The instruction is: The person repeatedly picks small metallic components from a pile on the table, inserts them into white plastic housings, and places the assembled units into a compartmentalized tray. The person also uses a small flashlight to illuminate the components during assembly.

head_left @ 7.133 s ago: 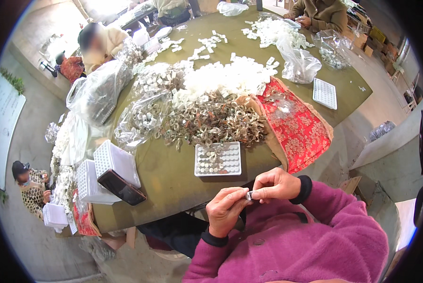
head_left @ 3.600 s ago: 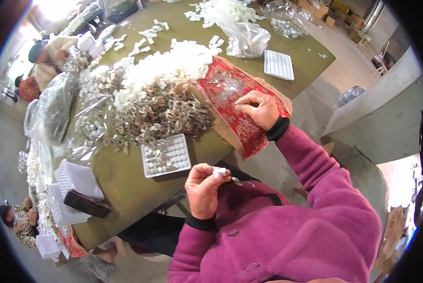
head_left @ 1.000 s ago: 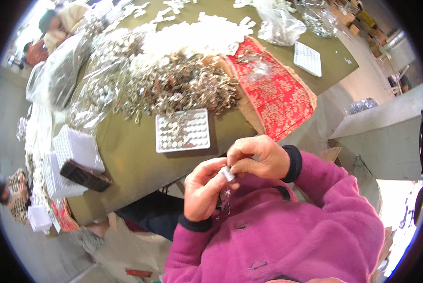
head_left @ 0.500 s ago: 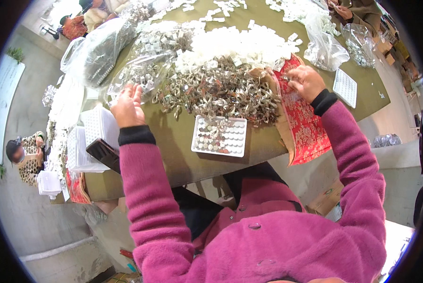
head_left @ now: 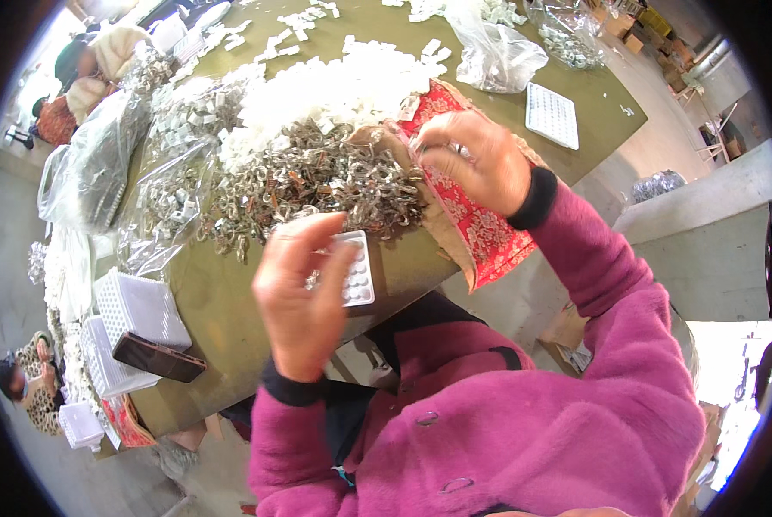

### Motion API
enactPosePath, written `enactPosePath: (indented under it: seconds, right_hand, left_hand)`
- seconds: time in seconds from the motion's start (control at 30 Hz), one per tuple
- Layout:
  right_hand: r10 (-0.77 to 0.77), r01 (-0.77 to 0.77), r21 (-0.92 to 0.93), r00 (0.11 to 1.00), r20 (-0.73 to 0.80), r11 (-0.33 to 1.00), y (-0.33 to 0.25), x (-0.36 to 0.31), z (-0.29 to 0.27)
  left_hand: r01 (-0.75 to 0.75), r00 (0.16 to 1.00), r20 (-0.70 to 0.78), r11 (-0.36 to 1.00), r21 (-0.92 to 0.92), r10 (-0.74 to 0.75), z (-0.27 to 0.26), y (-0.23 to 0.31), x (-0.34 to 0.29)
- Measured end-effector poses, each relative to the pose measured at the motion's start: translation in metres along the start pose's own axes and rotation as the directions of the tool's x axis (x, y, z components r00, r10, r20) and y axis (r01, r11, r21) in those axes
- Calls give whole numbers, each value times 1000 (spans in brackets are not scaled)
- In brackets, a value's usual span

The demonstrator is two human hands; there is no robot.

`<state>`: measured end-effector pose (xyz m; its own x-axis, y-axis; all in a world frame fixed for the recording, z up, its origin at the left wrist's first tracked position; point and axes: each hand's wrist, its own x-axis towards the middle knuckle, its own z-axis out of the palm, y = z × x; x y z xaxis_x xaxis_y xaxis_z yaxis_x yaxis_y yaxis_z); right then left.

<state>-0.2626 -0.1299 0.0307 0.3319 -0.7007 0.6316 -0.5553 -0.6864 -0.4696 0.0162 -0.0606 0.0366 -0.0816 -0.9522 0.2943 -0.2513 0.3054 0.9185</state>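
Observation:
My left hand [head_left: 300, 297], blurred by motion, hovers over a white plastic tray [head_left: 362, 291] with round wells and hides most of it. Its thumb and forefinger stand apart. My right hand [head_left: 489, 164] is above a red cloth with a pale flower pattern [head_left: 489, 246], its fingers curled together; a small shiny bit shows by the fingertips, too small to name. Between and beyond the hands lies a heap of small shiny metal-coloured pieces [head_left: 317, 181], loop-like in shape. Behind it spreads a bright pile of small white pieces [head_left: 317, 90].
At the left, stacked white trays [head_left: 145, 306] have a dark phone-like flat object [head_left: 158, 358] leaning beside them. Clear plastic bags [head_left: 102, 168] lie at the far left, another bag [head_left: 493, 56] at the far right. A second white tray [head_left: 551, 116] rests near the right edge. People sit around the table.
My left hand has come right and nearer, from the plastic-covered pieces to over the tray. My right hand stays by the red cloth. The whole view has turned, shifting the table leftward.

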Motion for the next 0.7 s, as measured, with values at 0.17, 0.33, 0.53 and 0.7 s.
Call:
enactPosePath:
  seconds: [0.17, 0.33, 0.53, 0.7]
  right_hand:
    - [-138, 124, 155, 987, 84, 980, -55, -20, 9]
    - [168, -247, 351, 956, 239, 903, -79, -43, 10]
    - [260, -348, 421, 932, 253, 838, -90, -59, 15]
    - [286, -419, 465, 900, 330, 780, -92, -71, 13]
  left_hand:
    - [-287, 958, -7, 956, 58, 288, 42, 0, -19]
    - [-216, 973, -99, 975, -61, 209, 46, -5, -37]
    - [-355, 934, 42, 905, 233, 356, 39, 5, -58]
    - [-211, 975, -73, 977, -30, 208, 45, 9, -69]
